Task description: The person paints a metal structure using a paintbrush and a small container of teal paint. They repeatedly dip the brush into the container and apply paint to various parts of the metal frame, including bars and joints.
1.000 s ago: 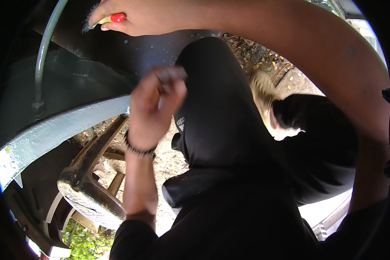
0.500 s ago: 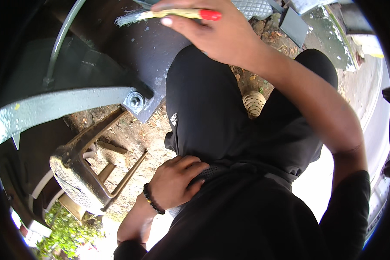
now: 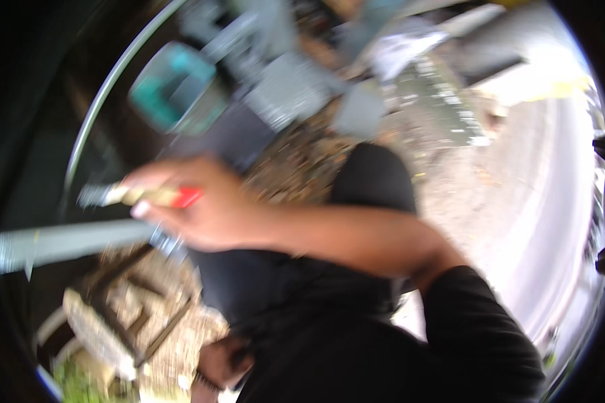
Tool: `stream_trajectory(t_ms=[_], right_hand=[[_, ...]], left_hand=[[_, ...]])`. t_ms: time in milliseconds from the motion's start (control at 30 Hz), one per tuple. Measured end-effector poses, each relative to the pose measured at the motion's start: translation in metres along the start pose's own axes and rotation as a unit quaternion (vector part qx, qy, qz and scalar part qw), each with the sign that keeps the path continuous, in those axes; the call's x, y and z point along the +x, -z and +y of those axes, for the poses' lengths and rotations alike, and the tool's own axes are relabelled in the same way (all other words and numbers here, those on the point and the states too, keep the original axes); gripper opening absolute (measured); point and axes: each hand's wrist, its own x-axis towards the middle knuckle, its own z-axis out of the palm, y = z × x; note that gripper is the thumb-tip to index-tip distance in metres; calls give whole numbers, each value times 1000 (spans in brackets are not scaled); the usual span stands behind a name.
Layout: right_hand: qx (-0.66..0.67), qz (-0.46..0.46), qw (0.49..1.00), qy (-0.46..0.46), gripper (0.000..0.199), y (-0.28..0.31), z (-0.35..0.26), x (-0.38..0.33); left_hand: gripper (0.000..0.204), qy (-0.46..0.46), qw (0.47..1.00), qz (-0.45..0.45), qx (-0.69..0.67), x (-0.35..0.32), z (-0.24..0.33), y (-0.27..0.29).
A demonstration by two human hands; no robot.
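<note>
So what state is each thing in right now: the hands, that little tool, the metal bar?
right hand: raised, closed around the tool
tool: held roughly level, red end toward the palm, pale tip pointing left; blurred
left hand: low by the dark clothing, holding nothing visible; grip unclear
grey metal bar: lying level, just below the right hand
teal object: too blurred to tell

The tool (image 3: 148,195) in the right hand (image 3: 208,211) looked like pale wood with a glossy red plastic end and dull metal tip — blurry though. The beam (image 3: 67,240) was matt grey painted metal, ground (image 3: 302,158) rough gravel, trousers (image 3: 373,178) matt black cloth.
</note>
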Motion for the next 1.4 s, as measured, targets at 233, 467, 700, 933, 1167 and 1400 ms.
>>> stream_trajectory(t_ms=[233,467,700,933,1167,1400], right_hand=[[68,43,996,21,21,-19,22,14],[77,8,997,-1,23,-21,45,7],[117,-6,992,-54,23,-34,46,7],[158,-40,980,-111,22,-62,42,4],[78,-58,995,-19,22,-67,43,2],[140,-68,987,-43,22,-30,32,1]], left_hand=[[38,27,997,-76,16,85,-23,32],[38,-14,995,-84,42,134,6,48],[38,-20,995,-85,37,140,-1,51],[38,-18,996,-85,33,136,-3,48],[38,-18,997,-72,35,137,2,46],[38,-30,995,-78,49,142,8,48]])
